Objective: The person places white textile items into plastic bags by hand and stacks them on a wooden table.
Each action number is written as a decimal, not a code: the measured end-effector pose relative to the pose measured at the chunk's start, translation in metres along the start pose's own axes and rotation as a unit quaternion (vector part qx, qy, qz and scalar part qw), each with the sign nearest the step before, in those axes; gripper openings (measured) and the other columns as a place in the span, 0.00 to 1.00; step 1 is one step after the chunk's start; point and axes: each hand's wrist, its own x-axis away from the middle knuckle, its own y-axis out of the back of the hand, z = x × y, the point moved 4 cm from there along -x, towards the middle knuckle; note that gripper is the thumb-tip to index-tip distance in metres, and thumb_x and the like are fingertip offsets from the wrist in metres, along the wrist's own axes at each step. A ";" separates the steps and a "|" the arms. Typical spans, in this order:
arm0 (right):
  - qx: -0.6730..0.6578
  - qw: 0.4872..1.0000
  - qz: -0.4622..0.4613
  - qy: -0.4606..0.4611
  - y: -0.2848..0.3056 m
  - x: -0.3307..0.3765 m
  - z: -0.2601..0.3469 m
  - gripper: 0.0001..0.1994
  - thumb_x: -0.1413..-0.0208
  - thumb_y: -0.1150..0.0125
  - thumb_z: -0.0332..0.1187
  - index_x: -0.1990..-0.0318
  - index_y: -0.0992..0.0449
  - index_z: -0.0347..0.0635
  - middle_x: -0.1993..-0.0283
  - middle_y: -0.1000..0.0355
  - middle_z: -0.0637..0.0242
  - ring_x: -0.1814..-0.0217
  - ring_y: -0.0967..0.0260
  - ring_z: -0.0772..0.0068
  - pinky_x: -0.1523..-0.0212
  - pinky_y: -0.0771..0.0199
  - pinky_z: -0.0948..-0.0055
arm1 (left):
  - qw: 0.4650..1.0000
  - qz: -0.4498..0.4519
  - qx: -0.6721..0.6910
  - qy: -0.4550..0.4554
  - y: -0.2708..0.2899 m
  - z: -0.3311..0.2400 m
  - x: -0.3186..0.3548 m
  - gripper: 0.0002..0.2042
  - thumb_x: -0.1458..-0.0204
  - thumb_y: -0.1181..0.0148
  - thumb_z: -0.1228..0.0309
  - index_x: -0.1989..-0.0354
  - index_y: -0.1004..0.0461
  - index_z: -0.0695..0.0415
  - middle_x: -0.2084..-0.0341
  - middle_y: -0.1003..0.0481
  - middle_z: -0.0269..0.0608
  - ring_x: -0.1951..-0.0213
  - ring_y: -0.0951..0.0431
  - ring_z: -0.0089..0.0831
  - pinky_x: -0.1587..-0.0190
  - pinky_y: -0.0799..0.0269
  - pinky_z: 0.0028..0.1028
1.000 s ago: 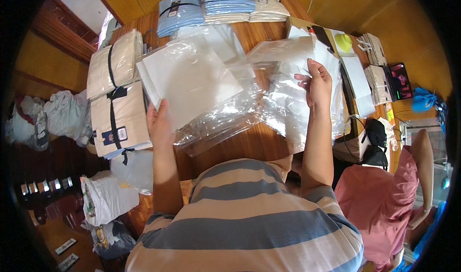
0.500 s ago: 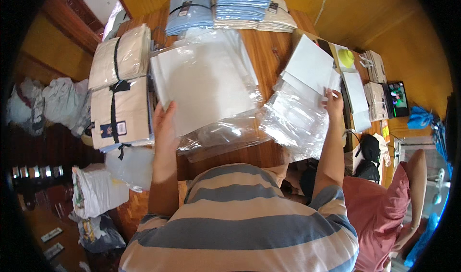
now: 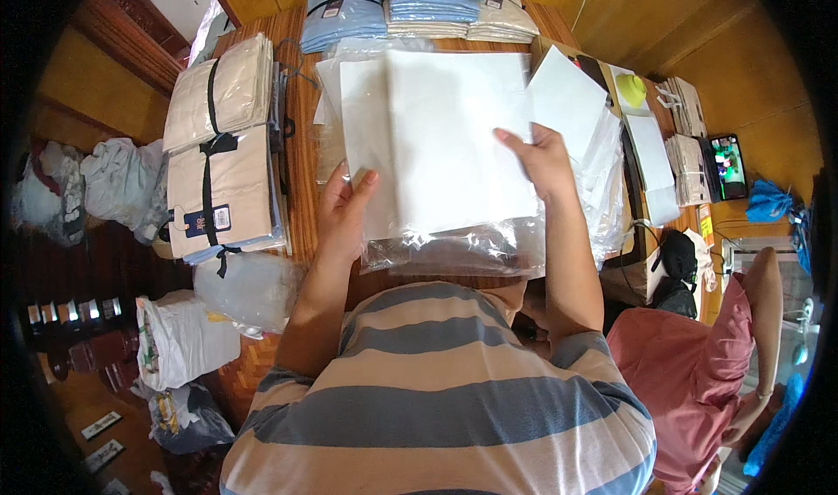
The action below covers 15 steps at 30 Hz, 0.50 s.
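In front of me a white rectangular sheet (image 3: 463, 137) lies over a stack of white sheets and clear plastic bags (image 3: 454, 255). My right hand (image 3: 543, 165) grips the top sheet at its right edge, thumb on top and fingers beneath. At the stack's lower left edge, my left hand (image 3: 347, 211) holds the border of the white sheets (image 3: 365, 137), its thumb on the upper face. Some fingers of both hands are hidden under the sheets. Right of my right hand, another white sheet (image 3: 563, 98) rests on clear plastic bags (image 3: 602, 181).
Strapped bundles of beige garments (image 3: 223, 189) stand on the left. Folded blue garments (image 3: 345, 24) in bags are stacked at the back. A yellow-green object (image 3: 630, 92) and a lit phone (image 3: 728, 165) are on the right. Another person in a red shirt (image 3: 672, 373) is at the lower right.
My right hand has moved left from the right-hand pile, and a white sheet now lies in it over the middle stack. My left hand has shifted slightly right, still at the stack's left edge.
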 end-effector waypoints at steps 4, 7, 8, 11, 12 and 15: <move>-0.063 0.990 -0.123 0.039 0.060 -0.025 -0.017 0.14 0.42 0.32 0.34 0.56 0.21 0.29 0.61 0.20 0.60 0.64 0.25 0.76 0.61 0.25 0.76 | 0.997 -0.062 0.028 0.024 0.033 -0.005 0.003 0.15 0.41 0.36 0.73 0.47 0.27 0.59 0.60 0.21 0.33 0.59 0.23 0.20 0.56 0.28 0.22; -0.096 0.978 -0.179 0.039 0.105 -0.046 -0.034 0.15 0.40 0.33 0.33 0.54 0.23 0.28 0.56 0.21 0.58 0.58 0.25 0.74 0.56 0.27 0.77 | 0.993 -0.107 0.049 -0.005 0.056 -0.006 0.006 0.15 0.42 0.36 0.75 0.48 0.27 0.60 0.61 0.22 0.34 0.59 0.23 0.21 0.57 0.27 0.22; -0.115 0.974 -0.182 0.067 0.118 -0.053 -0.037 0.15 0.40 0.33 0.33 0.54 0.23 0.28 0.55 0.21 0.58 0.57 0.25 0.74 0.55 0.27 0.77 | 0.993 -0.102 0.055 -0.008 0.056 -0.015 0.008 0.15 0.42 0.36 0.75 0.48 0.27 0.61 0.60 0.22 0.34 0.59 0.23 0.21 0.57 0.27 0.22; -0.055 0.970 -0.207 0.111 0.164 -0.079 -0.053 0.20 0.41 0.33 0.34 0.49 0.26 0.24 0.51 0.22 0.56 0.54 0.25 0.72 0.50 0.28 0.75 | 0.994 -0.094 0.053 -0.021 0.066 -0.021 0.005 0.15 0.41 0.37 0.74 0.46 0.28 0.62 0.58 0.22 0.36 0.58 0.23 0.22 0.55 0.27 0.23; -0.010 0.968 -0.215 0.126 0.177 -0.089 -0.060 0.21 0.40 0.33 0.34 0.48 0.26 0.24 0.51 0.22 0.56 0.53 0.25 0.71 0.49 0.28 0.75 | 0.994 -0.090 0.052 -0.013 0.065 -0.025 0.006 0.16 0.41 0.37 0.74 0.46 0.28 0.62 0.57 0.22 0.37 0.58 0.23 0.22 0.55 0.27 0.23; 0.105 0.964 -0.228 0.092 0.196 -0.111 -0.071 0.25 0.42 0.32 0.38 0.46 0.27 0.25 0.50 0.22 0.55 0.50 0.25 0.68 0.45 0.29 0.72 | 0.994 -0.101 0.043 -0.006 0.066 -0.029 0.009 0.16 0.40 0.38 0.74 0.45 0.29 0.62 0.56 0.22 0.37 0.57 0.23 0.22 0.54 0.27 0.23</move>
